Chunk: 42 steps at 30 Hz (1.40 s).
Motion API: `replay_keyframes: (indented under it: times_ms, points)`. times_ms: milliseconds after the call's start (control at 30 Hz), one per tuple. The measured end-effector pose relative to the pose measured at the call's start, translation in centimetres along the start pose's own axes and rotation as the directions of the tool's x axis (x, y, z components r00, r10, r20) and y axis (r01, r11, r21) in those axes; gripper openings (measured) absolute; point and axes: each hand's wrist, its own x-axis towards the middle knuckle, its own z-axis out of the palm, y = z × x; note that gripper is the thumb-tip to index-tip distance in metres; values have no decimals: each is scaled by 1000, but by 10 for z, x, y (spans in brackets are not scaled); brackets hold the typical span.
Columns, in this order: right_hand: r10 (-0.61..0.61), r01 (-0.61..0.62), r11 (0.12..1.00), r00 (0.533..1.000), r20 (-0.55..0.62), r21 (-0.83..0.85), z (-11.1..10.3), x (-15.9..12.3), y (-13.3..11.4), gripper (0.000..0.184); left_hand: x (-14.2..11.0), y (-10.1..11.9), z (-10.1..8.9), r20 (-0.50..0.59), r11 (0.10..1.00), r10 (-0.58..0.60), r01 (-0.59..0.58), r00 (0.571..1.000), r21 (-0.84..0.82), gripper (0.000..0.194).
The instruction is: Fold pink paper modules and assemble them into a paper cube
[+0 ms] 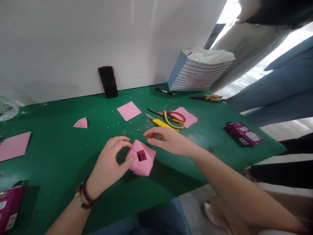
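A pink folded-paper model (146,165) with a square hole in its middle is near the front of the green table. My left hand (113,158) has its thumb and fingers closed on the left side of this model. Just above its upper right edge hovers my right hand (164,138), fingers loosely curved and apart, with nothing seen in them. Close beyond the right hand lie a yellow utility knife (161,123) and scissors (171,118) with red and yellow handles. Pink paper squares (189,117) lie partly under the scissors.
Across the green table (97,195) are a pink square (129,111), a small folded piece (81,123) and more pink paper (16,146). A black phone (108,81) leans on the wall. A striped bag (198,73), pliers (207,97) and purple box (244,133) are rightward, where people stand.
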Motion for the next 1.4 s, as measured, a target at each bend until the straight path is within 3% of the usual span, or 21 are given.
replay_keyframes:
  times_ms: [33, 67, 200, 367, 567, 833, 1200, 1400]
  points:
    - [-9, 8, 1000, 1000, 18, 24, 2, 2, 2, 24, 4, 8, -4, -1, 998, 7, -7, 1000, 63, 4]
    - [-19, 17, 999, 999, 31, 39, 3, 5, 2, 23, 9, 16, -7, 26, 989, 14, -17, 1000, 146, 11]
    - [-58, 51, 997, 992, 114, 59, 3, 16, -3, 23, 33, 52, -9, 283, 837, -45, -118, 958, 535, 11]
    - [-76, 56, 992, 983, 168, 117, 2, 26, 1, 24, 58, 73, 3, 426, 690, -221, -168, 877, 704, 21]
    - [-82, 27, 956, 981, 175, 293, 10, 27, 19, 28, 68, 73, 13, 458, 628, -283, -198, 843, 753, 19]
    - [-98, 54, 961, 983, 153, 272, 8, 20, 18, 29, 69, 69, 14, 530, 600, -222, -313, 819, 736, 18]
    - [-110, 42, 952, 972, 210, 303, 5, 19, 25, 26, 60, 59, 10, 560, 566, -33, -446, 828, 693, 19]
    - [-104, 2, 914, 968, 229, 406, 11, 25, 35, 45, 57, 50, -3, 531, 570, 129, -501, 838, 651, 25]
